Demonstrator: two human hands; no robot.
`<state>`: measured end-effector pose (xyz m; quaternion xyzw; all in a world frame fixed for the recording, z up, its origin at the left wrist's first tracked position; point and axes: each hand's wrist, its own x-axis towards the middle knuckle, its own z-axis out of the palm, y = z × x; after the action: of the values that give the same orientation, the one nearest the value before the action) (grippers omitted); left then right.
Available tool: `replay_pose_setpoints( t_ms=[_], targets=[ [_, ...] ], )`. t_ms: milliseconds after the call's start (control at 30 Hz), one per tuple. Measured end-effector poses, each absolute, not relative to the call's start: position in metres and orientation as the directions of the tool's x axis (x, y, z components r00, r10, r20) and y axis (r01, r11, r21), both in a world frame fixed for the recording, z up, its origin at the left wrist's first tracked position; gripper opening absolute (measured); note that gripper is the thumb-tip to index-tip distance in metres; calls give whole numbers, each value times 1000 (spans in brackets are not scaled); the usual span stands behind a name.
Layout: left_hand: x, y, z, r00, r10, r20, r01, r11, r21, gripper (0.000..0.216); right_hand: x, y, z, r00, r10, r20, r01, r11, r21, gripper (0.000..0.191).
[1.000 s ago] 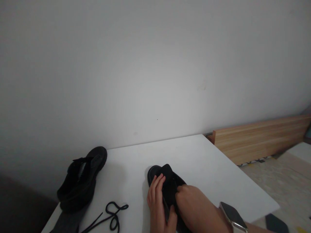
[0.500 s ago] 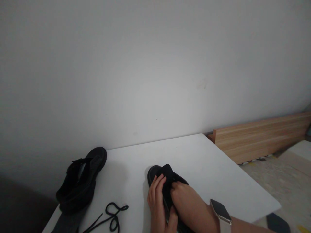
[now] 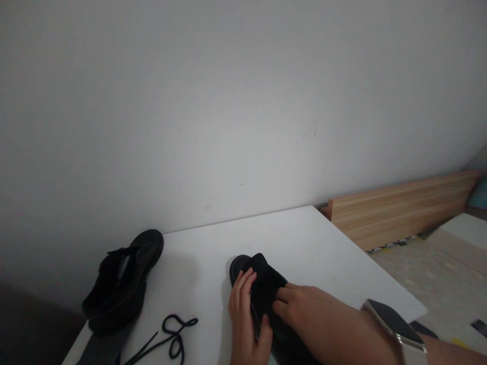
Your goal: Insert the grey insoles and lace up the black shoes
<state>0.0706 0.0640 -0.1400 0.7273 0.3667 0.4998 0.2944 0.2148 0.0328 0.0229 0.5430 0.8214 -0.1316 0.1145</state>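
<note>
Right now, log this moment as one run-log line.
left hand: gripping held shoe; right hand: at its opening; black lace: loose on table; other shoe: at left

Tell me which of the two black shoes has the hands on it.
The shoe on the right: the left hand lies along its left side, the right hand over its right. The other shoe, further left, is untouched.

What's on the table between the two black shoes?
A loosely looped black lace lies on the white table, low in the head view. The left hand is also there, against the side of the right shoe.
</note>
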Motion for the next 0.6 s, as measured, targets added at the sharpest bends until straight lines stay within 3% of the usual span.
replay_pose_setpoints(
  t_ms=[233,367,600],
  targets=[
    [70,65,-138,237,829,506,259,-556,790,50,223,37,16,-533,674,-511,820,560,-117,17],
    [70,66,-140,239,829,506,264,-557,787,50,208,47,-1,-493,667,-558,821,570,-44,15],
    [69,66,-140,248,819,517,276,-571,773,49,194,55,-33,-473,733,-488,859,508,-69,21]
  ],
)
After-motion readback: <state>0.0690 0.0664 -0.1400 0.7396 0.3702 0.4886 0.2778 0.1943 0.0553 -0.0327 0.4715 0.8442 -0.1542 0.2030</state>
